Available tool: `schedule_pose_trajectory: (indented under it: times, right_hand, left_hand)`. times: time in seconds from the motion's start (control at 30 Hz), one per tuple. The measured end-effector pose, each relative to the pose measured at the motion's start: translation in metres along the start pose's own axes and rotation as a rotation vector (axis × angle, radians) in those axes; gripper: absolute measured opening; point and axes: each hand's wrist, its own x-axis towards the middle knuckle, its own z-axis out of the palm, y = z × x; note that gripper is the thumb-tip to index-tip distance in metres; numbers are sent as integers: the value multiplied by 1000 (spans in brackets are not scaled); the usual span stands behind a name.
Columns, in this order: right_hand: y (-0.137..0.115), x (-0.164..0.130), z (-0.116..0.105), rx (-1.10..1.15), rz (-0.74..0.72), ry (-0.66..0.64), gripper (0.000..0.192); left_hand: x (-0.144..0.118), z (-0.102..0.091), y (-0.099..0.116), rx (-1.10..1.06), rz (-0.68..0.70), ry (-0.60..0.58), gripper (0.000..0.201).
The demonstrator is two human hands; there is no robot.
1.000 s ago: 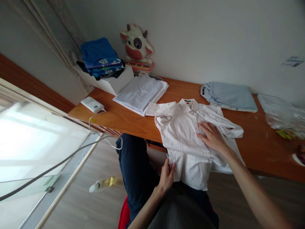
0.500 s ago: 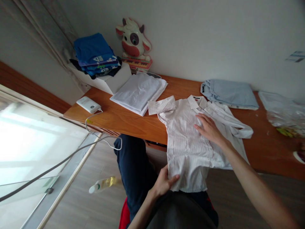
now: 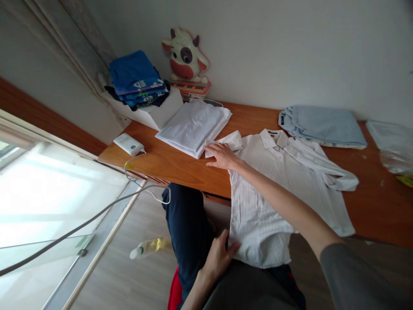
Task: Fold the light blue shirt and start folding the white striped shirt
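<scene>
A white, finely striped shirt [image 3: 258, 206] is spread with its collar toward the wall, its lower part hanging over the desk's front edge toward my lap. My left hand [image 3: 219, 254] is closed on the shirt's lower left edge, thumb on top of the cloth. Reaching across the shirt, my right hand [image 3: 222, 156] rests on its left sleeve [image 3: 235, 140], fingers stretched out and thumb apart. The other sleeve [image 3: 338, 178] lies bent on the right side.
On the wooden desk [image 3: 180, 165] are folded white cloth [image 3: 193, 122], a white power bank [image 3: 129, 144] with a cable, and folded light-blue clothes [image 3: 325, 122]. Blue clothes [image 3: 137, 75] top a white box [image 3: 164, 110] beside a cow toy [image 3: 187, 60]. A bottle [image 3: 146, 247] lies below.
My right hand has moved left from the shirt's chest to its left sleeve. My left hand stays at the lower edge. The view has shifted slightly.
</scene>
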Motion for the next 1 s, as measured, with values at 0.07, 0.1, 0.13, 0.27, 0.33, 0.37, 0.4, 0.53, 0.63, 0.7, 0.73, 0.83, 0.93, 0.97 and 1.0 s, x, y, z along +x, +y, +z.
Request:
schedule_pose_trajectory:
  times: [0.07,0.1,0.13,0.27,0.33,0.37,0.4,0.53,0.63,0.7,0.73,0.83,0.93,0.97,1.0]
  right_hand:
    - [5,11,10,38,44,27,40]
    - [7,15,12,80,78,60,38]
    - [7,19,10,139,124,107,41]
    - [7,5,-35,463,330,530,58]
    - [8,-31,-78,571,350,840,60]
    - [10,-59,-101,587,330,972,57]
    - [11,-91,-123,579,303,1048,46]
    - [12,-237,-174,339,403,1374,20]
    - [2,-318,-164,358,630,1230,36]
    - [-4,-352,-142,417,759,1025,46]
    - [-5,-364,-130,402,806,920,48]
    - [4,-381,-98,175,880,628,54]
    - [23,-377,-82,-110,852,434,61]
    - [29,-372,-80,-174,830,393,61]
    - [33,-367,-80,-209,808,356,59]
  left_hand:
    - [-1,1,-1,15,43,92,35]
    - [0,2,0,18,73,154,39]
    - [0,4,3,24,106,216,41]
    - [2,6,26,25,261,312,30]
    - [2,5,44,2,357,259,24]
    - [3,5,55,-9,410,230,22]
    - [5,4,66,-16,466,207,21]
    - [34,-2,113,55,631,190,26]
    - [76,-13,141,234,667,225,33]
    - [107,-23,151,363,662,253,37]
    - [121,-28,153,423,654,267,38]
    - [149,-39,151,566,618,296,40]
    - [156,-43,141,634,616,291,45]
    - [156,-43,137,647,628,280,50]
    - [155,-43,134,659,640,266,55]
